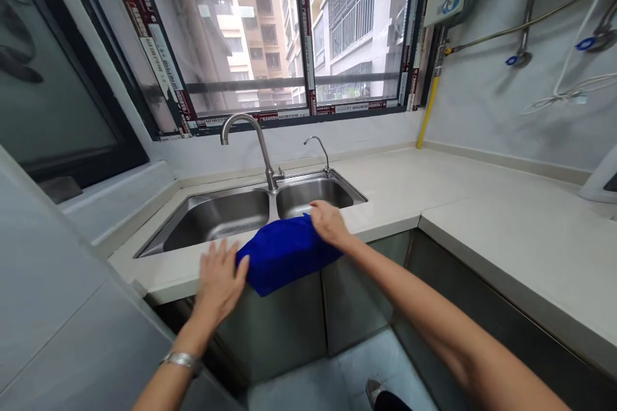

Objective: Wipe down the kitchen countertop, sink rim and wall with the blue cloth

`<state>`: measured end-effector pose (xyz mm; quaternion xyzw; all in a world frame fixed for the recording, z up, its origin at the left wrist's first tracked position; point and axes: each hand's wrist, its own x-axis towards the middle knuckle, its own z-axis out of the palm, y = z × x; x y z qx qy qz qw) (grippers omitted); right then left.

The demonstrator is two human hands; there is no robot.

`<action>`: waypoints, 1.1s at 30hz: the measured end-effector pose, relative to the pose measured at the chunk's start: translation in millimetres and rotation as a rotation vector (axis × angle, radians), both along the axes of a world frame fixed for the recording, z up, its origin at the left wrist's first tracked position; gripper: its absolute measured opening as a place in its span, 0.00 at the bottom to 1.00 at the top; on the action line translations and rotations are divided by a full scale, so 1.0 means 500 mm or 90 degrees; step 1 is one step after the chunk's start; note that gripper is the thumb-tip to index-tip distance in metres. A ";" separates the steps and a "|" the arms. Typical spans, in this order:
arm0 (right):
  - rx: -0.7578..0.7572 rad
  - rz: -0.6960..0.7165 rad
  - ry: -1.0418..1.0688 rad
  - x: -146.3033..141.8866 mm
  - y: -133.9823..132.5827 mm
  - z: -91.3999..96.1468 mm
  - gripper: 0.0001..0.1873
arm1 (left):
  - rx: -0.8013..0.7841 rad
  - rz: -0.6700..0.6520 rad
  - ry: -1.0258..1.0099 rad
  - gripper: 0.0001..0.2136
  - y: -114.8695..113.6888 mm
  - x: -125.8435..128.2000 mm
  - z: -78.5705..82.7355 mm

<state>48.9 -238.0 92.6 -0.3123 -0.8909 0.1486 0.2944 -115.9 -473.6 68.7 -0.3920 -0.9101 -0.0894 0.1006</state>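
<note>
A bright blue cloth (286,253) hangs over the front edge of the counter, before the sink. My right hand (328,223) is closed on its upper right corner. At the cloth's left end, my left hand (219,276) is open, with its fingers stretched over the counter edge and slightly blurred. The left thumb overlaps the cloth's edge, and whether it presses on it I cannot tell. Behind the cloth lies a steel double sink (276,204), its right basin partly hidden by the cloth and hand.
A tall curved faucet (260,138) and a thin small tap (322,148) rise behind the basins. The pale counter (463,186) turns along the right wall. Left of me stands a pale panel (58,282). Dark cabinet doors (284,327) lie below. A white object (601,176) sits far right.
</note>
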 end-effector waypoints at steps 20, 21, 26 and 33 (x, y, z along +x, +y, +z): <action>0.128 -0.094 -0.217 0.149 0.182 -0.096 0.22 | -0.061 0.009 -0.045 0.28 0.135 0.052 0.002; 0.129 -0.097 -0.206 0.149 0.185 -0.100 0.22 | -0.067 0.013 -0.045 0.28 0.117 0.032 0.004; 0.120 -0.104 -0.177 0.151 0.185 -0.108 0.23 | -0.100 0.065 -0.054 0.29 0.034 -0.059 0.013; 0.106 -0.106 -0.157 0.153 0.187 -0.110 0.24 | -0.125 0.162 -0.081 0.31 -0.027 -0.137 0.021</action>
